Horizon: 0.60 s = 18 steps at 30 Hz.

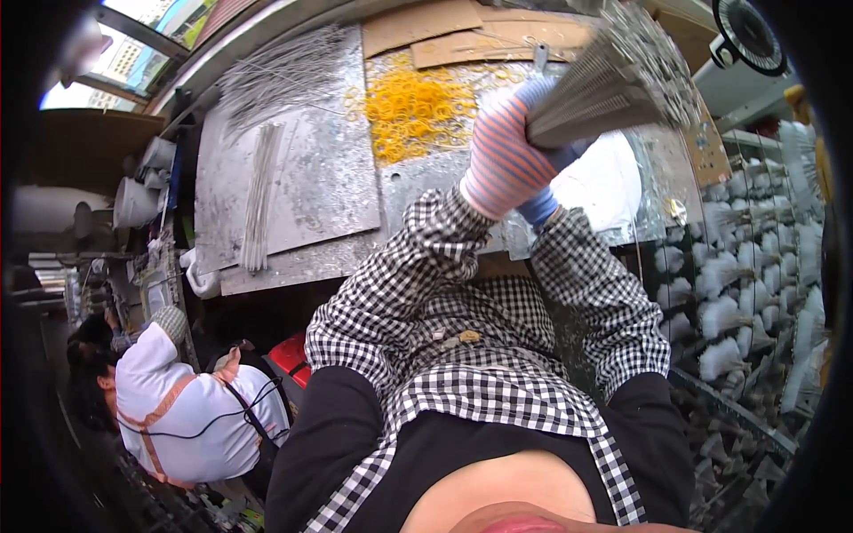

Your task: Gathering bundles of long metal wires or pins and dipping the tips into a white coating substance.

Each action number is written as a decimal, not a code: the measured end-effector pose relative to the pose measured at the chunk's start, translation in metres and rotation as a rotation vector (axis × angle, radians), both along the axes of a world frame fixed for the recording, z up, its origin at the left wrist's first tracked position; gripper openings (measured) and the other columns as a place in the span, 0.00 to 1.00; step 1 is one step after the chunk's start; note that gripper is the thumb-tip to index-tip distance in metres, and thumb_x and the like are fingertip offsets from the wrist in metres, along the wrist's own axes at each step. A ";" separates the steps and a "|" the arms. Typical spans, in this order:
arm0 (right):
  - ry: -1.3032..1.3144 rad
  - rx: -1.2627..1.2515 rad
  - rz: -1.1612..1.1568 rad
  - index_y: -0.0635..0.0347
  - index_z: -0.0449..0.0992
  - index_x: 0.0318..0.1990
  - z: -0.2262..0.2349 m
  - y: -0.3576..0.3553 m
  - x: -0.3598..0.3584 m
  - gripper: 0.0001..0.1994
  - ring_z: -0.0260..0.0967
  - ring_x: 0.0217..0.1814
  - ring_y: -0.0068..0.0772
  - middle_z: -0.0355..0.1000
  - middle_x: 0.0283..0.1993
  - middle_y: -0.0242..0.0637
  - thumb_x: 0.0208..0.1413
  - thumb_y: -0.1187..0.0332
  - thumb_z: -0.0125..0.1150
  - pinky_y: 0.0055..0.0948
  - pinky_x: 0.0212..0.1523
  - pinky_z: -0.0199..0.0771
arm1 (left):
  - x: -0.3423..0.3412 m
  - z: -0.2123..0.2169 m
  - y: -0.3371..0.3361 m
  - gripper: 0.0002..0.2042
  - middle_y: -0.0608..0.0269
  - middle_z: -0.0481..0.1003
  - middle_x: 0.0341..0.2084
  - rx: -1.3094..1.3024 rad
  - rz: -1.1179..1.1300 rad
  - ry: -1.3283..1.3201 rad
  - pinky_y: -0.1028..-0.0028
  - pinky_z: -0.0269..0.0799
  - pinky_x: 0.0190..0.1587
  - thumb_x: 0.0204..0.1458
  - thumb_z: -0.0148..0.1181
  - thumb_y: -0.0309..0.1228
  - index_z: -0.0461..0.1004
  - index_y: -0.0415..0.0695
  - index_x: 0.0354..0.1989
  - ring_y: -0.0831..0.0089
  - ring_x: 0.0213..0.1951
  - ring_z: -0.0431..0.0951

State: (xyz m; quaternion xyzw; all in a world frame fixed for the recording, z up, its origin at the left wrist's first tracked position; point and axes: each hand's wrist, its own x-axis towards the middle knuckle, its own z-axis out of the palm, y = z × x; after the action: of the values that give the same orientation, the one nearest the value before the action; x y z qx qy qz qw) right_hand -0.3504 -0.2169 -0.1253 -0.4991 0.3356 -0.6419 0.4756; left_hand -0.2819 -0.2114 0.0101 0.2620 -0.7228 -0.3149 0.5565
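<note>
A thick bundle of thin grey metal rods [604,93] is raised over the right part of the workbench. It tilts up to the right, and its far ends are blurred. My left hand [508,151], in a pink-and-blue striped glove, is closed round the bundle's lower end. Behind it is my right hand [538,208] in a blue glove, close to the same end; its fingers are mostly hidden. Yellow rubber bands [418,107] lie heaped on the bench left of my hands. A slim bundle of rods [261,200] rests on the grey board [329,195].
Loose rods [284,71] are piled at the back left. Cardboard pieces [444,27] line the rear edge. White sheeting [609,182] lies at the right. A rack of white bristly tufts [724,293] stands to the right. Another person [195,409] works at lower left.
</note>
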 end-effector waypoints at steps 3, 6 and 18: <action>0.375 -0.135 0.040 0.59 0.68 0.66 0.005 0.002 0.025 0.34 0.63 0.70 0.34 0.70 0.63 0.42 0.58 0.51 0.70 0.37 0.73 0.59 | 0.034 0.017 0.011 0.19 0.50 0.81 0.28 -0.117 0.028 -0.347 0.67 0.79 0.35 0.46 0.76 0.38 0.80 0.43 0.44 0.56 0.31 0.84; 0.392 0.070 0.171 0.58 0.73 0.61 0.018 0.001 0.022 0.28 0.68 0.65 0.36 0.75 0.57 0.40 0.58 0.54 0.70 0.36 0.70 0.64 | 0.088 0.044 0.013 0.16 0.54 0.81 0.29 -0.209 -0.001 -0.749 0.64 0.79 0.35 0.48 0.74 0.35 0.80 0.49 0.45 0.53 0.32 0.83; 1.175 -0.465 0.048 0.47 0.84 0.40 0.021 -0.088 0.033 0.09 0.76 0.47 0.46 0.78 0.39 0.39 0.52 0.63 0.69 0.44 0.50 0.77 | 0.171 0.035 0.012 0.02 0.57 0.81 0.25 -0.202 0.086 -2.022 0.57 0.78 0.31 0.53 0.61 0.29 0.79 0.46 0.31 0.58 0.31 0.85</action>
State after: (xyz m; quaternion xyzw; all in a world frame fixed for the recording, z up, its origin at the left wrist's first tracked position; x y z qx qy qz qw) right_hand -0.3171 -0.3047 -0.1041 -0.8660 0.3813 -0.3059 0.1054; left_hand -0.1106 -0.1990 0.0448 0.3830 -0.8680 0.1370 -0.2849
